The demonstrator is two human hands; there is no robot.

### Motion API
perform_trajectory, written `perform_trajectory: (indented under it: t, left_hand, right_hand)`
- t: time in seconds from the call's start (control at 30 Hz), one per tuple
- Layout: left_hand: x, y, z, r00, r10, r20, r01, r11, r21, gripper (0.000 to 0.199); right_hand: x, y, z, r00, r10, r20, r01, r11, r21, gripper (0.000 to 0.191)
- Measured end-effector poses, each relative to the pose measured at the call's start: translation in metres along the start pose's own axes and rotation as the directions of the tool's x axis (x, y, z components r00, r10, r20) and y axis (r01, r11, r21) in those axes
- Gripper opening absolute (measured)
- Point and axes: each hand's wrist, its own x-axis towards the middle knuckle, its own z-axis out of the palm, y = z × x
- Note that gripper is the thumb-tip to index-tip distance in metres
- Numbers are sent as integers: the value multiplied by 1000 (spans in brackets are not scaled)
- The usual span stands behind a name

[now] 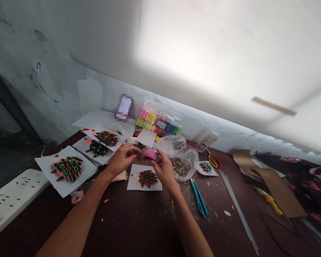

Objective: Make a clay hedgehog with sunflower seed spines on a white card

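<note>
Your left hand [121, 160] is curled, its fingertips [136, 150] drawn to a narrow pinch; you cannot tell whether they hold anything. Your right hand [164, 169] is half open, nearest a pink packet [149, 153]. Below both hands, toward the counter's [128, 225] far edge, lies a hedgehog card [144, 178] of striped sunflower seeds, just beside a plastic bag of seeds [180, 167].

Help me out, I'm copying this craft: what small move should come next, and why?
Probably add small green clay dots to the pink-bodied seed hedgehog card: the card at far left has green dots on its seeds, this one shows none, and the bagged clay pack lies close by.
</note>
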Motion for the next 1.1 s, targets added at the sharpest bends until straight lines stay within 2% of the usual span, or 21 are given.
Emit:
perform_trajectory:
  t: [0.03,0.07,0.1,0.13,0.23,0.3,0.33,0.43,0.5,0.57,0.67,0.73,0.83,0.97,1.1]
  left_hand:
    - [-1,1,2,999,-2,42,4,999,-41,20]
    - [-1,2,3,998,-8,66,12,998,-64,22]
    - [-1,2,4,998,-13,62,17,998,-68,24]
    - [0,1,4,999,-18,33,20,998,-61,27]
    - [2,-1,-2,983,-5,-184,2,1000,-19,27]
    - [3,-1,-9,933,7,-360,-11,1000,-9,22]
    - [4,-1,-12,901,8,-435,-12,1000,-6,20]
    - [5,1,-18,827,11,-562,-22,1000,-11,16]
    - [5,2,-18,807,28,-590,-51,998,-22,15]
    - [5,2,-17,797,56,-602,-87,996,-23,15]
    - [5,1,-16,787,81,-611,-105,994,-4,16]
    - [5,0,-16,794,72,-604,-84,996,9,16]
    - [4,-2,-15,811,57,-583,-56,998,19,15]
    - [4,-7,-14,811,65,-581,-66,998,20,16]
    - [4,-8,-13,816,46,-576,-42,999,21,16]
  right_hand:
    - [5,-3,4,1000,-9,30,9,1000,13,44]
    - [9,-5,7,998,-15,61,14,1000,18,33]
    - [13,-7,11,996,-17,88,16,1000,8,21]
    - [18,-7,14,996,-9,87,11,1000,-17,18]
    - [29,-5,22,998,62,29,-59,991,-117,22]
    - [35,-2,23,997,76,-12,-77,983,-165,21]
    - [37,-1,23,997,63,-39,-70,977,-203,26]
    - [38,-2,20,993,-31,-110,-11,932,-362,42]
    - [34,-9,20,989,-95,-116,35,898,-439,41]
    - [30,-19,24,990,-129,-64,83,876,-476,29]
    - [26,-39,42,970,-107,216,190,890,-415,21]
    - [25,-53,59,943,-29,331,174,892,-417,22]
    - [27,-71,82,915,127,382,90,861,-500,29]
    - [28,-86,100,897,174,406,62,860,-507,28]
    - [30,-92,103,883,231,408,-17,885,-465,27]
